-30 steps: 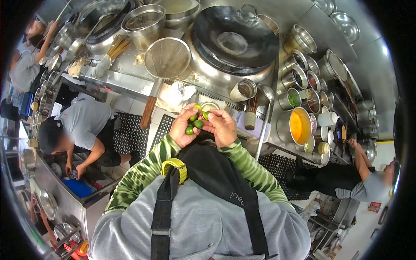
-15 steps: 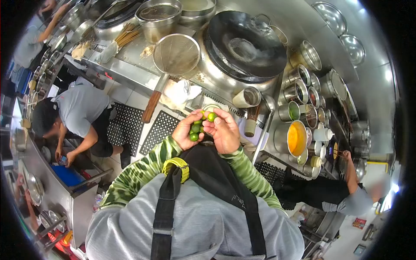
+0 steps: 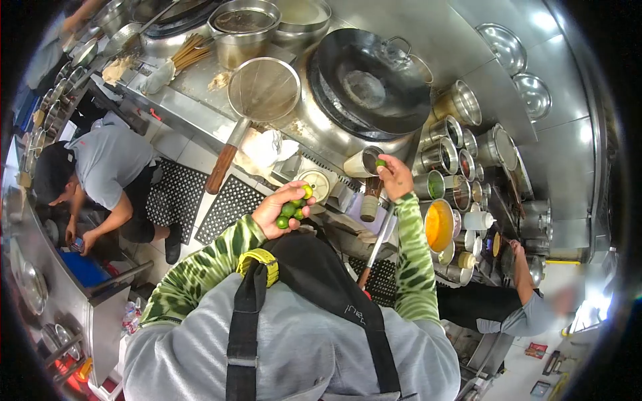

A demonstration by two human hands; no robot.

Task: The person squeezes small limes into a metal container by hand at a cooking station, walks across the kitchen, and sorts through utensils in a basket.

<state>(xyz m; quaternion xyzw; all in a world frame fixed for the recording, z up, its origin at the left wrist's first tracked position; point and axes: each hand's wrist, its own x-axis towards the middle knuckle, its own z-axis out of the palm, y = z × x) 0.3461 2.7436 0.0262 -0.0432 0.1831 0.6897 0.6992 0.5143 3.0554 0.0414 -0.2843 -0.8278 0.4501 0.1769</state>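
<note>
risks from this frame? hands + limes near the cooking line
1. The left hand cups several small limes loosely, one perched at the fingertips; tilting could roll one onto the floor mat.
2. The right hand pinches a single lime right over the tipped steel cup; a slip might drop it in or nudge the cup.
3. That arm reaches close to the wok; if it is hot, the sleeve may be at risk. Heat cannot be judged.
</note>
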